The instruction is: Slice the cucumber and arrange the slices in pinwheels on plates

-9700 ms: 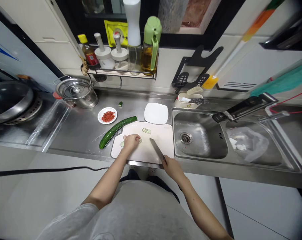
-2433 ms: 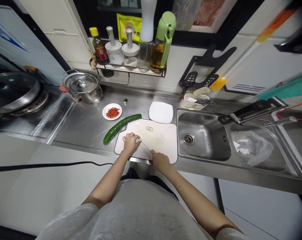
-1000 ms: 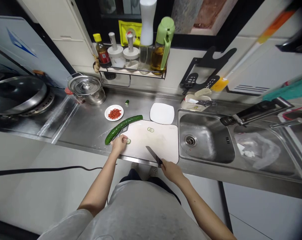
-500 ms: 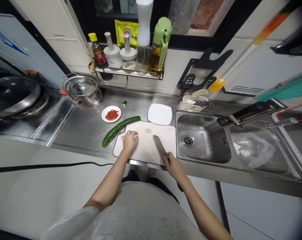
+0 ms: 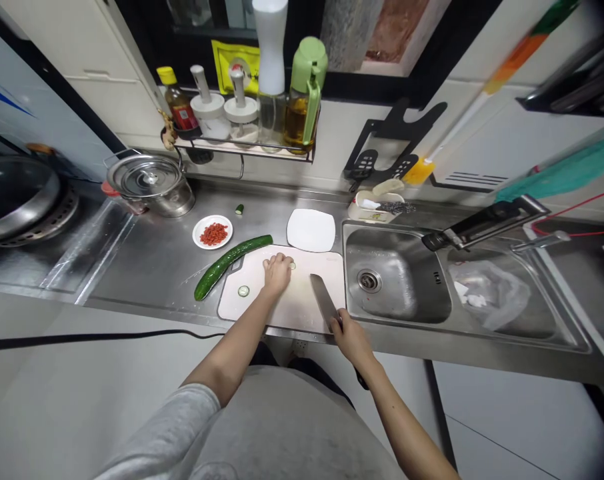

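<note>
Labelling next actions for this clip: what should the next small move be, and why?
Probably the left hand should close on the cucumber slice at its edge and pick it up. That slice shows right beside the hand on the cutting board, while the right hand holds the knife apart from it. I can't tell whether they already touch.

Shows moderate indoor light from out of view. Throws dull glare on the steel counter, glints on the pot lid and in the sink. Renders the window frame near black, the cutting board reasonably clear. Stretches shapes toward the edges. Smears the long handle at upper right; darkens that corner.
</note>
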A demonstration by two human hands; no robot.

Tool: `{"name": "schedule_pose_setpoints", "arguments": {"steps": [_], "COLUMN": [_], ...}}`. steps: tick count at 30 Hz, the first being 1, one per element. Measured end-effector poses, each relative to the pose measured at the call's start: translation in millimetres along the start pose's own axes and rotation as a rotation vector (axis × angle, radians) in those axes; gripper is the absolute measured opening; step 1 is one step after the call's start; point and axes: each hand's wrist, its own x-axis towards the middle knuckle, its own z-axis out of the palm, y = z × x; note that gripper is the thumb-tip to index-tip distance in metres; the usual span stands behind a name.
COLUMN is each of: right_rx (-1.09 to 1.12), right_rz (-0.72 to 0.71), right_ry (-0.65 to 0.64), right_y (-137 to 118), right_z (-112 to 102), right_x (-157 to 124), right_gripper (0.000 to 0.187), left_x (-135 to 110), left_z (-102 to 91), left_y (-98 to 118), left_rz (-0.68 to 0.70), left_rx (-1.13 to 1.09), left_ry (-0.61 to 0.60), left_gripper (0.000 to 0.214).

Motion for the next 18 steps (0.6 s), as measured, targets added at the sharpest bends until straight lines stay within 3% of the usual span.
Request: {"name": "schedule_pose_setpoints", "arguments": {"steps": [5, 10, 18], "right_rx": [0.002, -0.073, -0.261], "right_rz": [-0.005, -0.102, -0.253], "right_ry": [-0.027, -0.113, -0.199], "right_y": [-5.1, -19.8, -63.4], "right_z": [-3.4, -8.3, -9.5], "right_x": [3.8, 1.8, -4.9], "right_gripper": [0.024, 0.026, 0.028], "left_x": [-8.8, -31.2, -54.3], "left_z": [-13.4, -29.7, -34.6], "left_y": [-1.0, -27.5, -51.8], "left_rz": [-0.099, -0.253, -0.193], "left_rx": [-0.128, -0.175, 0.024], "left_ry": [-0.035, -0.135, -0.105], "left_gripper": [0.021, 0.018, 0.022]}}
